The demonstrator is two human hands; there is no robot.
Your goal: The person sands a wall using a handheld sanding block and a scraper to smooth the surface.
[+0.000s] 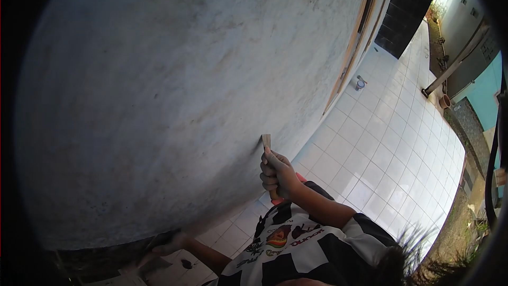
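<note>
My right hand (278, 172) is closed around a small flat scraper (266, 141), its light tan-grey end sticking up past my thumb. That end is right at the whitish wall (174, 106), where its shadow falls beside it. The wall's surface is patchy, with grey and brownish smudges. Low on the left, my left hand (164, 249) reaches out near the wall's lower edge. It is dim and blurred, with its fingers stretched out and nothing visible in them.
White floor tiles (365, 153) run along the wall. A small can (360, 85) with a tool across its top stands near the wooden door frame (346, 66). Farther off are a dark tiled wall (405, 13), a slanting post (455, 66) and a clay pot (444, 101).
</note>
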